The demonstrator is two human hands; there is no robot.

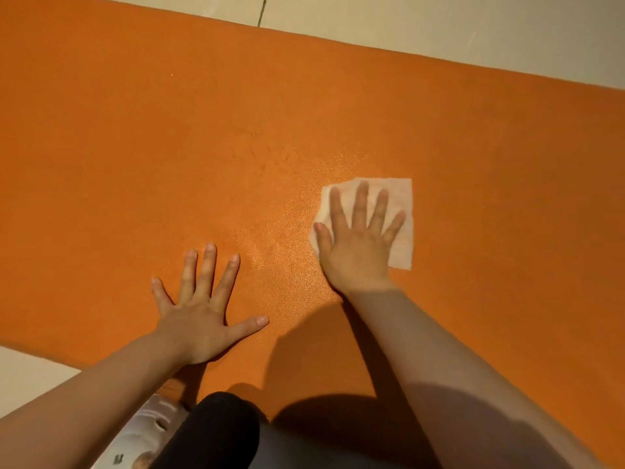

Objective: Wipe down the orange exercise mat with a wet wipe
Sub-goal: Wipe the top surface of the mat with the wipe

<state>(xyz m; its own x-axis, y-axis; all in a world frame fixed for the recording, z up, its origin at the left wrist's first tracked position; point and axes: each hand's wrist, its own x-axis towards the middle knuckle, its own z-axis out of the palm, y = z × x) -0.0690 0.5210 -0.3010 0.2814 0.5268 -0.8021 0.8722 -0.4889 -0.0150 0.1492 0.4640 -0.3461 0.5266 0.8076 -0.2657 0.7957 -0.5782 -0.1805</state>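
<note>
A person kneels over one orange exercise mat [142, 137] that fills most of the frame, the right hand [358, 245] pressing a single wet wipe [400, 228] flat at centre right, fingers straight and spread, while the left hand [199, 319] braces on the bare mat at lower centre — fingers likewise splayed, holding nothing. A faint sheen between the two hands may be dampness — the light is too dim to be sure — suggesting only a patch is done, with the upper and left stretches apparently still to wipe.
</note>
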